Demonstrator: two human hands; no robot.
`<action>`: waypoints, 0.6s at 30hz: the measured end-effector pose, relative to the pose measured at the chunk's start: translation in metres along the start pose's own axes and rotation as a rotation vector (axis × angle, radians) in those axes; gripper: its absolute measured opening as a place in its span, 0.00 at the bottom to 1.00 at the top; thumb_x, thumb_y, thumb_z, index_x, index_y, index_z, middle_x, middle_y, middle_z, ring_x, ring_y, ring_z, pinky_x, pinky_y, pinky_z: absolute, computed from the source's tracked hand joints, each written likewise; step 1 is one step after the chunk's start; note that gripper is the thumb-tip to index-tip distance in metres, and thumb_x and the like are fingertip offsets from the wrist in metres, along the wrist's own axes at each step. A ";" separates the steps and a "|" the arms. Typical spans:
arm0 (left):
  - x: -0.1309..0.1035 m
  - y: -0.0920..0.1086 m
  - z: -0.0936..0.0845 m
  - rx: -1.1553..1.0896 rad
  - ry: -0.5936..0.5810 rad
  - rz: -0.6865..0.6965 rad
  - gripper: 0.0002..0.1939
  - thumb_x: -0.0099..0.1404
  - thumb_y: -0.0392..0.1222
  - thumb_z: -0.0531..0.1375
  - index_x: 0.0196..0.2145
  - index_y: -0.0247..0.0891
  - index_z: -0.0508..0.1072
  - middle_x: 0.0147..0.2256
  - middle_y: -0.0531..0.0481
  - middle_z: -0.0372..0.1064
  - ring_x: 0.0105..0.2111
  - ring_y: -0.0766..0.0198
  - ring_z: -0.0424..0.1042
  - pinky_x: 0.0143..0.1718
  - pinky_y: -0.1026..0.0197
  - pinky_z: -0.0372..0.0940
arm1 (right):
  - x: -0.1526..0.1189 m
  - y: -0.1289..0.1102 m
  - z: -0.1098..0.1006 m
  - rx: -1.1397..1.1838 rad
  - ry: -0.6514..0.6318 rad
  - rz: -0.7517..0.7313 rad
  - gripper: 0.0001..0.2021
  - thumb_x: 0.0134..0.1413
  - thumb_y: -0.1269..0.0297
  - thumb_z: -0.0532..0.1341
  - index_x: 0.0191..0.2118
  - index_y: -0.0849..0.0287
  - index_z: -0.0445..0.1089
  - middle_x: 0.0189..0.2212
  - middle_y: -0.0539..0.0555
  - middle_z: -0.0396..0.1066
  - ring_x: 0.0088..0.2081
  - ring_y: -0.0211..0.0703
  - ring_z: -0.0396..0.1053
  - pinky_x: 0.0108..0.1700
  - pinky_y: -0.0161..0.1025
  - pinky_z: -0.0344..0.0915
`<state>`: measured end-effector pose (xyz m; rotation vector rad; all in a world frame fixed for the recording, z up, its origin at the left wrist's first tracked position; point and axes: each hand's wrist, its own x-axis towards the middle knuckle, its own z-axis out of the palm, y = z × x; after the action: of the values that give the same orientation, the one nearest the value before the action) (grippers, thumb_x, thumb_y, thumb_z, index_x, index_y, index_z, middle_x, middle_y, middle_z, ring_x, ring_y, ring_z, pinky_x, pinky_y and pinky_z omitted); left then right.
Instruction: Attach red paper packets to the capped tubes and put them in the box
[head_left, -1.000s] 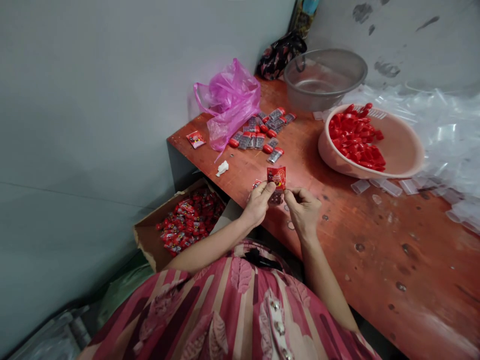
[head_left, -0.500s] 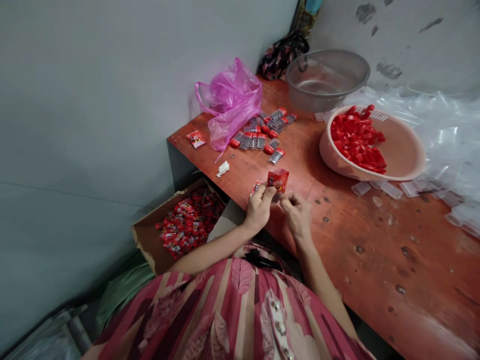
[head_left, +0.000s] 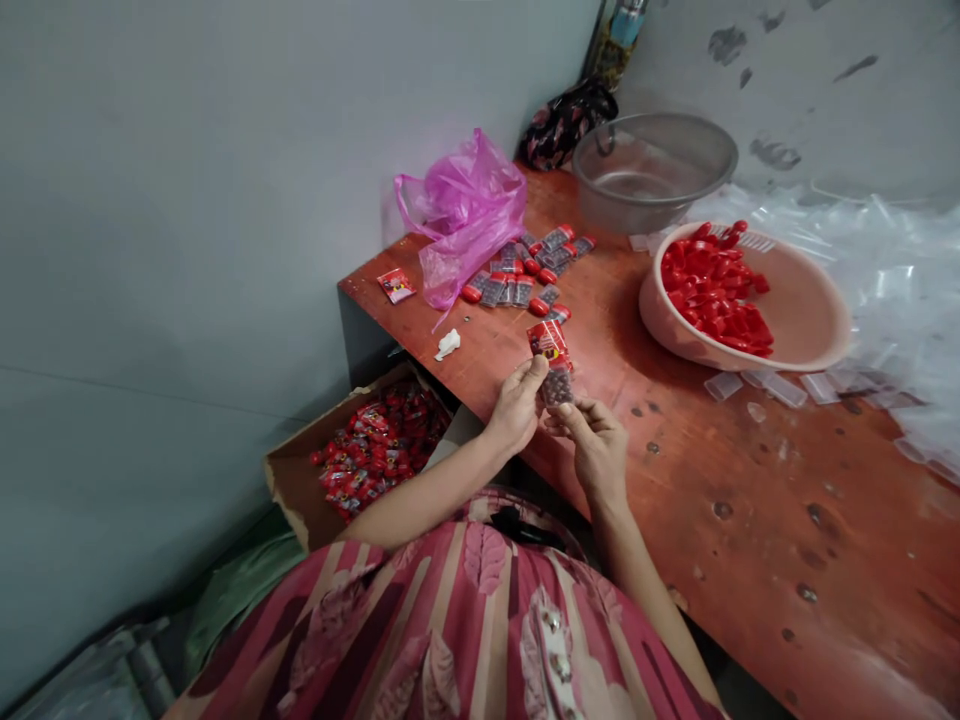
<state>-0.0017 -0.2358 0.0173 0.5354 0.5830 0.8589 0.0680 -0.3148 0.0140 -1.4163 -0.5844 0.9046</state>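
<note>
Over the table's front edge, my left hand (head_left: 519, 405) pinches a small red printed packet (head_left: 550, 343) with its thumb on top. Just below the packet is a small clear container of dark pellets (head_left: 557, 387), and my right hand (head_left: 598, 440) grips its lower end between thumb and fingers. The two hands nearly touch. Beyond them lie several red-capped containers (head_left: 517, 290) with dark contents. Another red packet (head_left: 396, 285) lies flat near the table's left corner. Whether the container sits partly inside the packet I cannot tell.
A pink basin (head_left: 814, 310) holds red caps. Behind stands a grey basin (head_left: 652, 200). Clear plastic pieces (head_left: 892, 280) are heaped at the right. A pink plastic bag (head_left: 476, 200) and white scrap (head_left: 448, 344) are on the table (head_left: 720, 560). A cardboard box (head_left: 289, 475) of red packets sits below left.
The red packet in my left hand has tilted and its print now shows. A dark-filled container has come into clear view between my hands, with my right hand closed on its end.
</note>
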 end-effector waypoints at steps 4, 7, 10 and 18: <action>0.002 0.001 -0.002 0.013 0.007 -0.012 0.20 0.50 0.54 0.66 0.29 0.32 0.71 0.26 0.47 0.72 0.24 0.67 0.69 0.27 0.65 0.62 | -0.002 0.005 0.001 -0.004 0.033 -0.007 0.11 0.44 0.60 0.67 0.33 0.60 0.72 0.26 0.50 0.74 0.24 0.37 0.71 0.30 0.36 0.69; 0.003 -0.001 -0.002 0.016 0.005 -0.035 0.19 0.50 0.51 0.67 0.30 0.32 0.72 0.28 0.46 0.74 0.25 0.67 0.70 0.29 0.65 0.63 | -0.004 0.008 0.000 0.023 0.047 0.004 0.10 0.44 0.61 0.67 0.32 0.60 0.71 0.24 0.49 0.74 0.23 0.36 0.71 0.29 0.35 0.69; 0.001 -0.002 -0.002 0.046 0.011 -0.062 0.19 0.50 0.51 0.67 0.29 0.30 0.73 0.27 0.45 0.74 0.23 0.69 0.69 0.27 0.66 0.62 | -0.005 0.010 0.001 0.077 0.069 0.034 0.09 0.44 0.62 0.67 0.30 0.60 0.70 0.23 0.48 0.74 0.21 0.37 0.71 0.28 0.35 0.69; -0.007 -0.005 -0.002 0.097 0.076 -0.116 0.20 0.48 0.52 0.67 0.26 0.30 0.73 0.24 0.47 0.73 0.18 0.71 0.65 0.21 0.67 0.59 | -0.006 0.015 0.004 0.132 0.079 0.042 0.06 0.44 0.65 0.66 0.26 0.60 0.69 0.19 0.46 0.71 0.18 0.35 0.68 0.23 0.33 0.67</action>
<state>-0.0040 -0.2441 0.0146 0.5534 0.7210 0.7456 0.0590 -0.3188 0.0011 -1.3431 -0.4297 0.8998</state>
